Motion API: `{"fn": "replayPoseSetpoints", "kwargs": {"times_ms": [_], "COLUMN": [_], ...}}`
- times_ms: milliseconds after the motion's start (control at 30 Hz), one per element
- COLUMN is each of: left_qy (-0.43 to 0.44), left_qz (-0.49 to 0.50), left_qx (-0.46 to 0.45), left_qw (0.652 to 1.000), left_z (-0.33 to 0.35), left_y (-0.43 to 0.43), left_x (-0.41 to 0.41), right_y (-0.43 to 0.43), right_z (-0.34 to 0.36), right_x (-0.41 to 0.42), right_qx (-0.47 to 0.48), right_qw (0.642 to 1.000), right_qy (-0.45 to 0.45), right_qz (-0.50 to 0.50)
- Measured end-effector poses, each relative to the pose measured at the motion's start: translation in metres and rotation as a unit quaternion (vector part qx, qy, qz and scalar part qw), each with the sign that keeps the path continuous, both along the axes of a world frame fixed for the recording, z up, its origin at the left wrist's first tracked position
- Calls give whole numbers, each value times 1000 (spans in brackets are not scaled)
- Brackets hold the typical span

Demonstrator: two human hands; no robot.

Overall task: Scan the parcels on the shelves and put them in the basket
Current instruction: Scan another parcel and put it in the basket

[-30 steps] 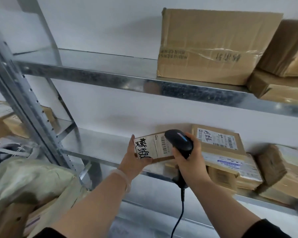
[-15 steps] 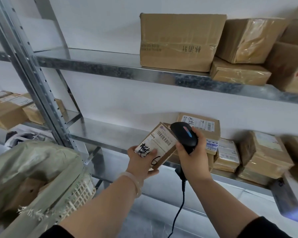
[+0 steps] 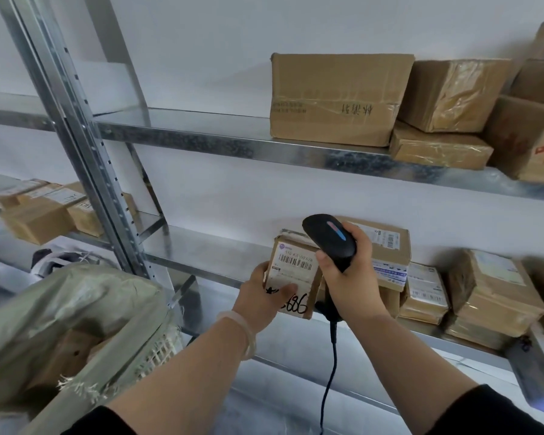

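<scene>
The left hand (image 3: 261, 296) holds a small brown cardboard parcel (image 3: 296, 266) up in the air, in front of the lower grey metal shelf (image 3: 208, 252). Its fingers curl round the parcel's left edge and its thumb presses on the front. The parcel has a big white paper label. Thin black bar lines run across the top of the label, and thick black pen marks sit near the bottom. The brown tape at the top of the parcel looks crumpled.

Just to the right of the parcel, the right hand (image 3: 352, 277) is wrapped tight round a black plastic scanner (image 3: 327, 237). The scanner's round head sits by the parcel's top right corner and has a small blue and red strip on it. A black cord (image 3: 332, 356) hangs down below this hand.

Behind the right hand, and further to its right, brown boxes with white labels (image 3: 427, 290) sit on the lower shelf. High above both hands, an upper grey metal shelf (image 3: 233, 142) holds a large brown cardboard box (image 3: 336, 98) and more boxes beside it.

Down and to the left of the left hand is a white plastic basket (image 3: 164, 350) lined with a pale green woven sack (image 3: 69, 309). The wall (image 3: 233, 42) behind the shelves is white.
</scene>
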State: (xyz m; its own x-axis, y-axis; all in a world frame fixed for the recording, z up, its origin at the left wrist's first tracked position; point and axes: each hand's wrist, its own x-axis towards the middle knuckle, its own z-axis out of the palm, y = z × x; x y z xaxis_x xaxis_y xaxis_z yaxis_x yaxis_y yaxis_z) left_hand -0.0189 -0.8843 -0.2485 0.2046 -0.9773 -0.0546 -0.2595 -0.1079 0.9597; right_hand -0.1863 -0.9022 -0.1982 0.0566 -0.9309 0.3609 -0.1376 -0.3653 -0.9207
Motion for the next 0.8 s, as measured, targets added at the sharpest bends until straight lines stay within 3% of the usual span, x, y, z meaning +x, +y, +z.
{"fn": "replayPoseSetpoints", "kwargs": {"times_ms": [167,467,800], "left_qy": [-9,136,208], "left_qz": [42,146,216], "left_qx": [18,3,8], "left_qw": [999,980,954], "left_z": [-2,6,4], "left_y": [5,7,4], "left_x": [23,73,111], "right_y": [9,23,60], "right_z": [2,1,9], "right_x": [23,57,107], "right_qx": [-13,-29,-67], "right_qw": [999,993,976], "right_qy": [41,95,175], "right_qz": [30,66,108]}}
